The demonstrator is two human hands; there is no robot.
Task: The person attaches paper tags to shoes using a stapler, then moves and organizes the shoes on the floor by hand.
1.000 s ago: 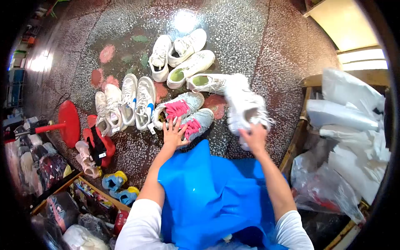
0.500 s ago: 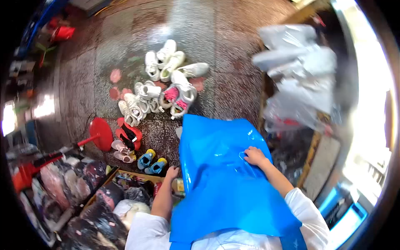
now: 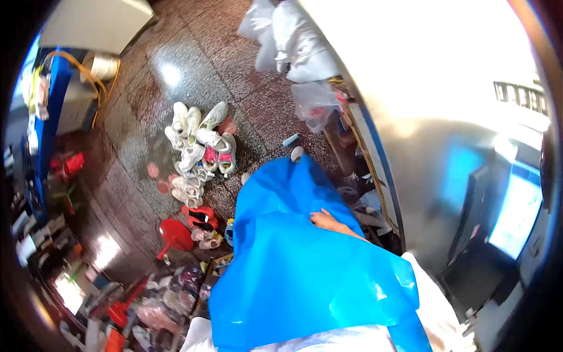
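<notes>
My right hand rests against the blue apron over my lap, its fingers partly bent; whether it pinches the apron cannot be made out. My left hand does not show; the apron covers that side. Beyond the apron, several white and grey shoes stand grouped on the speckled floor, one pair with pink laces. Nearer the lower left are a red slipper pair with black on it and small pale shoes.
A red round object with a handle lies left of the shoes. Plastic-wrapped items fill the lower left. White bags hang at the top. A lit screen stands at the right. A small pale blue object lies on the floor.
The view has swung right and upright. My right hand has left the white shoe and lies on the apron. My left hand has left the pink-laced shoes and passed out of sight.
</notes>
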